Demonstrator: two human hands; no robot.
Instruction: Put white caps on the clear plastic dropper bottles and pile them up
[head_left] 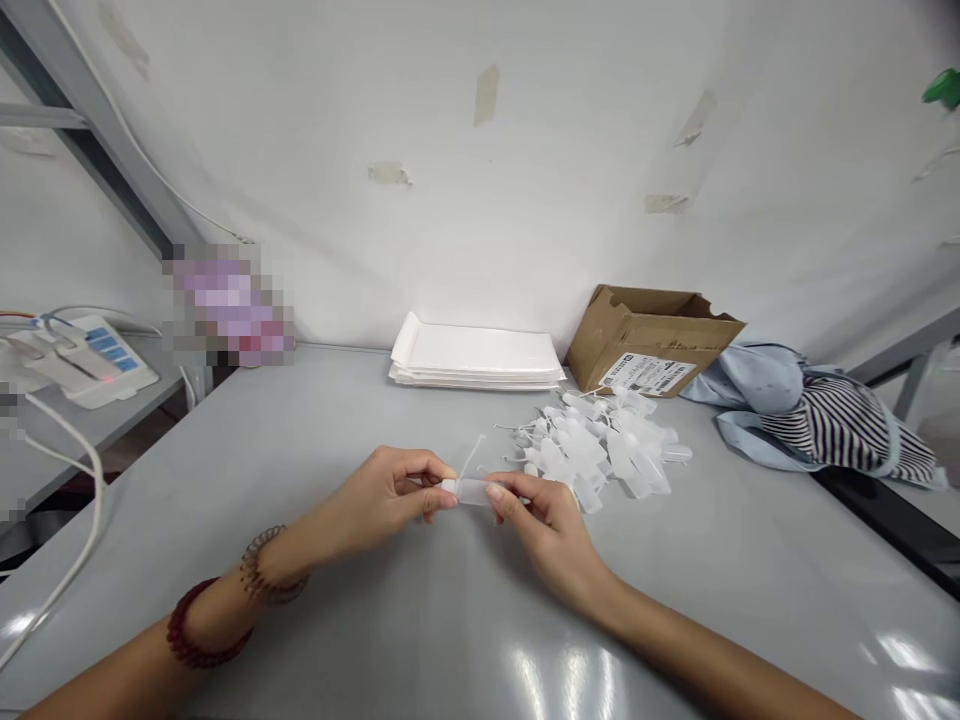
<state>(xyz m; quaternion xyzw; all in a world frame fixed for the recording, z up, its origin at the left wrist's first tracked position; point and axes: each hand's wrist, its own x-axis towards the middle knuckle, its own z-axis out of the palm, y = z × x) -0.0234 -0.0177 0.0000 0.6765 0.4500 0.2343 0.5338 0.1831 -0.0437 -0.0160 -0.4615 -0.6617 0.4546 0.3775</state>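
Between my two hands lies a small translucent plastic tube (474,491), held level just above the grey table, with a white end on the left and a thin white strand sticking up from it. My left hand (401,490) pinches the white end between thumb and fingertips. The clear right end is gripped by my right hand (544,510), whose fingers cover its tip. Behind my right hand a loose pile of translucent white plastic pieces (592,440) spreads over the table, many with similar thin strands.
A stack of white padded envelopes (480,350) lies against the wall. An open cardboard box (652,335) with a label stands right of it. Striped and light blue cloth (817,410) is at the right edge. A power strip (101,360) and white cable (90,500) are at left.
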